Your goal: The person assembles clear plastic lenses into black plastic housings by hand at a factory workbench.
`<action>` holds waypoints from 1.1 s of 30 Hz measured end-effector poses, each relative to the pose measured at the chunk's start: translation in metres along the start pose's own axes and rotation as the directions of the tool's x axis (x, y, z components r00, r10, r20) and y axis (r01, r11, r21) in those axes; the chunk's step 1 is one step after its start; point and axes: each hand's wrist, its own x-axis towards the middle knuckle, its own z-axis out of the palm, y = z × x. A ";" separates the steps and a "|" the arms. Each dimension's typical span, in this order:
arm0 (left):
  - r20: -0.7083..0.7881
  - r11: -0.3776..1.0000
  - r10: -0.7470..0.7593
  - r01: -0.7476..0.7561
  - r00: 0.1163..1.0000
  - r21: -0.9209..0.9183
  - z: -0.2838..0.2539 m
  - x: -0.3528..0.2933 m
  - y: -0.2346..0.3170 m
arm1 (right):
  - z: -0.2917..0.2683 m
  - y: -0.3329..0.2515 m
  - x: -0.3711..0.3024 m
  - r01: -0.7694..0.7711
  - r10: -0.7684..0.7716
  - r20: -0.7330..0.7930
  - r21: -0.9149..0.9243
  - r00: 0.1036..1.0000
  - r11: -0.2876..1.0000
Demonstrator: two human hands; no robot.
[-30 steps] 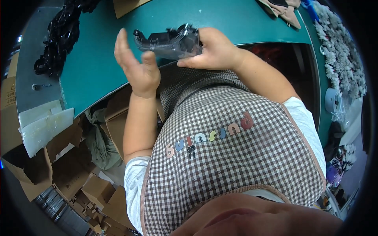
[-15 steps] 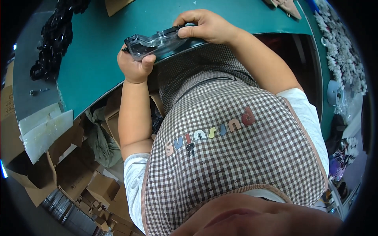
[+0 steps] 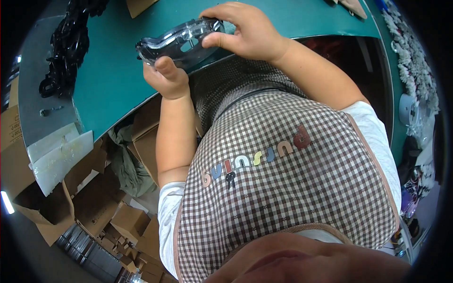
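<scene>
Over the near edge of the green table I hold a curved vehicle lamp (image 3: 188, 40) with a clear plastic cover and a black back part. At its left end, my left hand (image 3: 167, 81) supports it from below, with the thumb raised along the near side and most fingers hidden behind the lamp. My right hand (image 3: 250, 34) grips the other end, its thumb on the clear cover and its fingers over the far rim. An oval opening or bright patch shows near the lamp's middle.
Glossy black parts (image 3: 70, 45) lie heaped on the grey surface at left, near a small metal piece (image 3: 51, 111). White foam sheets (image 3: 63, 153) overhang the table's corner. Cardboard boxes (image 3: 130, 221) crowd the floor at lower left. White tinsel-like strands (image 3: 413, 66) hang at right.
The lamp has been tilted so that more of its clear face shows. My left thumb has lifted, and my right hand has shifted slightly up with its end.
</scene>
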 end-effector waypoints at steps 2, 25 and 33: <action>0.071 0.993 -0.106 0.110 0.992 -0.049 -0.014 0.000 -0.011 | 0.003 -0.008 0.005 -0.089 0.079 0.086 0.111 0.993 0.990; 0.280 0.977 -0.168 0.122 0.945 0.173 -0.110 0.007 0.062 | 0.032 -0.026 0.006 0.115 -0.163 0.101 0.375 0.981 0.920; -0.117 0.312 -0.907 0.832 0.405 0.459 -0.319 -0.134 0.060 | 0.029 0.033 0.000 -0.301 0.264 0.149 0.562 0.953 0.771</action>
